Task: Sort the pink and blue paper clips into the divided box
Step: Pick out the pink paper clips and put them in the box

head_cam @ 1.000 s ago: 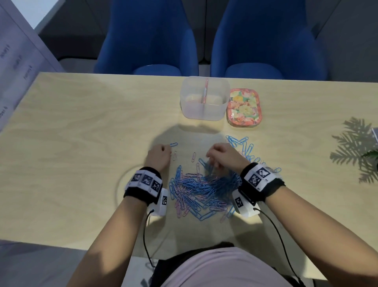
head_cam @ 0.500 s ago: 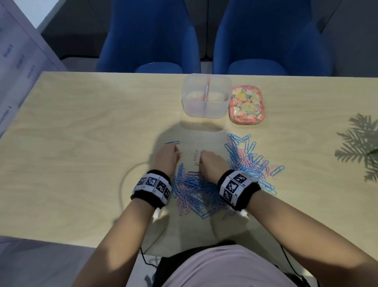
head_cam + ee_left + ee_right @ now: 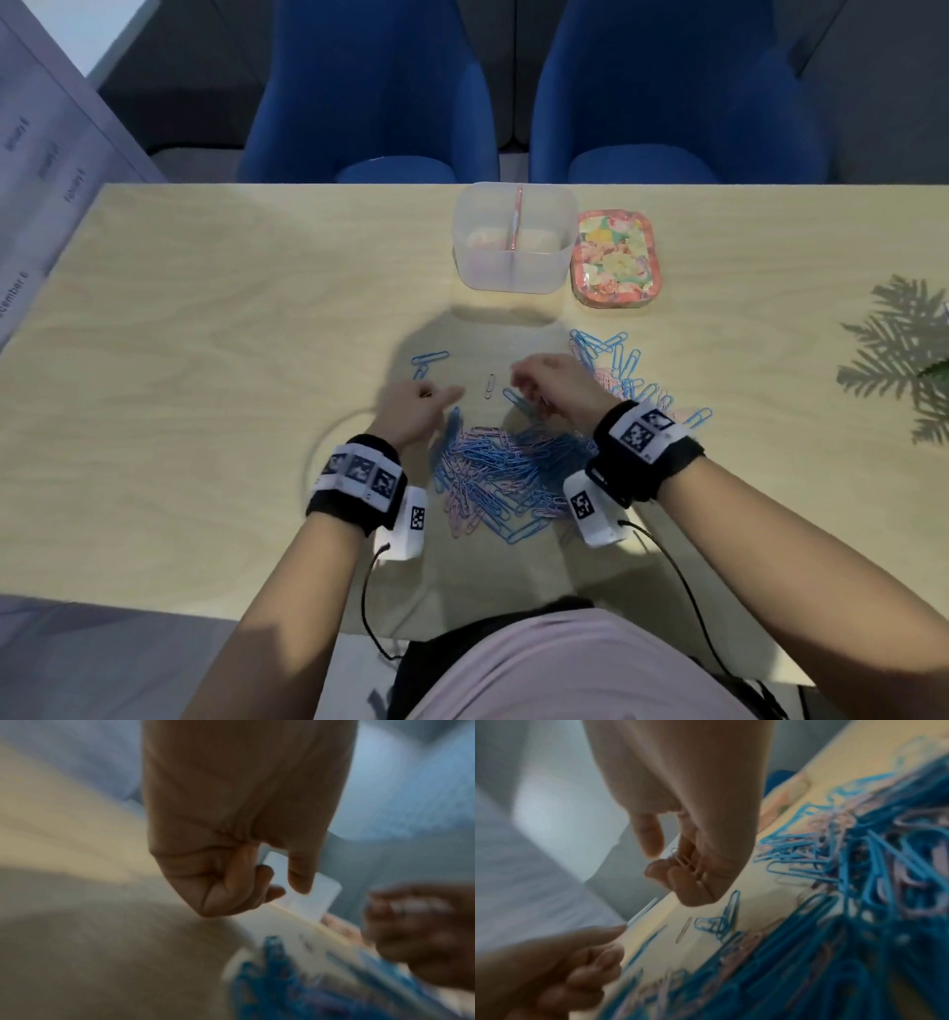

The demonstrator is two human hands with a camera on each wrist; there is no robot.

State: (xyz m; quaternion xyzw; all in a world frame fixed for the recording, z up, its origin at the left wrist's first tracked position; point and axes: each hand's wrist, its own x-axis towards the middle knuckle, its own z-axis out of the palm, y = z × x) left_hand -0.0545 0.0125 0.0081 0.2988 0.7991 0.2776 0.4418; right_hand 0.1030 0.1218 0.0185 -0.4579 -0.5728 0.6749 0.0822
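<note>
My right hand (image 3: pixel 680 862) pinches pink clips (image 3: pixel 684 862); my left hand (image 3: pixel 416 411), at nine o'clock, curls, grip unclear.

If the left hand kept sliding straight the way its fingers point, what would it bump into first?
Probably the single pink paper clip lying alone on the table. In the head view the left hand points to the right, toward that clip, with the right hand just beyond. Blur makes the hand's height unclear.

I see a floral tin (image 3: pixel 616 263) on my wooden table (image 3: pixel 205 360); two blue chairs (image 3: pixel 375 92) behind; plant shadow (image 3: pixel 898 354) right.
</note>
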